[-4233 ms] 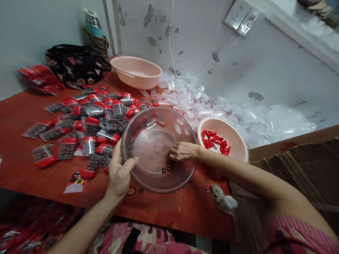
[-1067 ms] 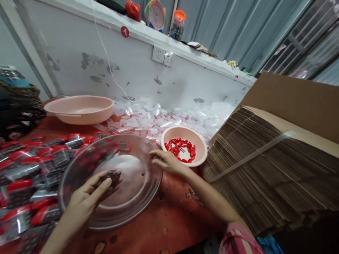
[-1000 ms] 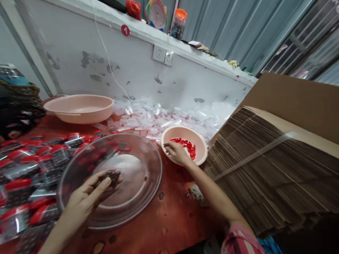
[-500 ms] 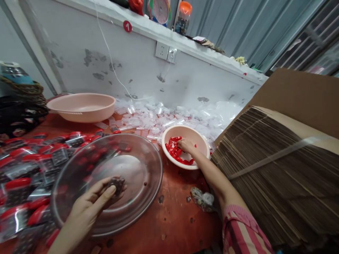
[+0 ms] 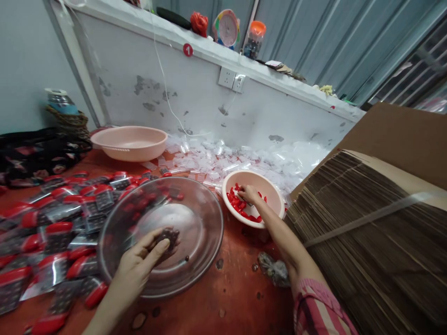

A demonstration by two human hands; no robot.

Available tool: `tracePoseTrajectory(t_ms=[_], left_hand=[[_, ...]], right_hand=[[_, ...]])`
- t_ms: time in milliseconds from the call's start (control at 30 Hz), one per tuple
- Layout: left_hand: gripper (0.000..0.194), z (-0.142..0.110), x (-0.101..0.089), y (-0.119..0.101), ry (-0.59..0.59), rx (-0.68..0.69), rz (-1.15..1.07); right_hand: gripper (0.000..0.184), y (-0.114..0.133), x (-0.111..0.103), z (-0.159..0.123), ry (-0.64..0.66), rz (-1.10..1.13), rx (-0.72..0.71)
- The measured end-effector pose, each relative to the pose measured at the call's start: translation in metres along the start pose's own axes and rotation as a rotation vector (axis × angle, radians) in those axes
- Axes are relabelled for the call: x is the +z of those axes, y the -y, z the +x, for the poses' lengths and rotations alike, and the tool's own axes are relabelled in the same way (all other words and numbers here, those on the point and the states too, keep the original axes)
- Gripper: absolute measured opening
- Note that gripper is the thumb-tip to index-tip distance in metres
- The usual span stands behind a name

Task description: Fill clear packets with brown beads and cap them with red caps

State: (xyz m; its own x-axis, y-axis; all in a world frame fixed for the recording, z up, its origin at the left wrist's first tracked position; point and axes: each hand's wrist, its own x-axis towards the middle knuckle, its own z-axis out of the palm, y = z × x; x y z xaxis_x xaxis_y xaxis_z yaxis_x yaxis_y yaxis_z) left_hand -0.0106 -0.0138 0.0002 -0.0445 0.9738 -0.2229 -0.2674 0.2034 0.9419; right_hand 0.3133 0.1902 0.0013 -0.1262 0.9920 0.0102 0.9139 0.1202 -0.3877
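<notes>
My left hand (image 5: 138, 265) rests in a wide clear plate (image 5: 200, 260), its fingers curled around a clump of small dark brown beads (image 5: 170, 238). One loose bead (image 5: 186, 257) lies on the plate just beyond them. My right hand (image 5: 249, 194) reaches down into a small pink bowl (image 5: 274, 195), its fingertips among shiny red plastic pieces (image 5: 235, 204). Whether those fingers grip a piece is hidden. To the left of the plate, many resealable bags (image 5: 57, 237) with red caps and dark beads lie scattered, some under the plate's edge.
A larger pink basin (image 5: 129, 144) stands at the table's back. Behind the small bowl lies a heap of clear small bags (image 5: 244, 163) against the wall. A stack of flattened cardboard (image 5: 366, 242) rises to the right of the red table (image 5: 244, 298). A small plastic bag (image 5: 274, 271) lies near my right arm.
My right hand has moved from the table beside the plate into the small bowl, and the red pieces have shifted. My left hand still holds the beads, and the view has turned slightly.
</notes>
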Motion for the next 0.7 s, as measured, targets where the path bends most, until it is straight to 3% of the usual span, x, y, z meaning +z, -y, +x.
tracePoseTrajectory(t_ms=[100,167,200,300,400,533,700], left_hand=[[0.042,-0.003,0.002,0.001,0.003,0.071,0.115],[0.038,-0.006,0.006,0.0,0.011,0.118,0.21],[0.036,-0.008,0.007,-0.001,0.011,0.144,0.256],[0.03,-0.013,0.012,-0.006,-0.012,0.247,0.394],[0.026,-0.018,0.013,-0.01,-0.011,0.355,0.484],[0.024,-0.026,0.007,-0.007,-0.03,0.449,0.521],[0.025,-0.043,0.003,-0.002,-0.117,0.574,0.557]], right_hand=[[0.027,0.025,-0.004,-0.018,-0.109,0.122,-0.073],[0.027,0.055,-0.004,-0.04,-0.132,0.326,-0.234],[0.023,0.073,-0.003,-0.053,-0.124,0.447,-0.355],[0.016,0.125,0.002,-0.093,0.002,0.539,-0.679],[0.019,0.159,0.01,-0.119,0.058,0.512,-0.883],[0.02,0.175,0.018,-0.13,0.028,0.409,-0.98],[0.012,0.184,0.009,-0.149,0.069,0.343,-0.978]])
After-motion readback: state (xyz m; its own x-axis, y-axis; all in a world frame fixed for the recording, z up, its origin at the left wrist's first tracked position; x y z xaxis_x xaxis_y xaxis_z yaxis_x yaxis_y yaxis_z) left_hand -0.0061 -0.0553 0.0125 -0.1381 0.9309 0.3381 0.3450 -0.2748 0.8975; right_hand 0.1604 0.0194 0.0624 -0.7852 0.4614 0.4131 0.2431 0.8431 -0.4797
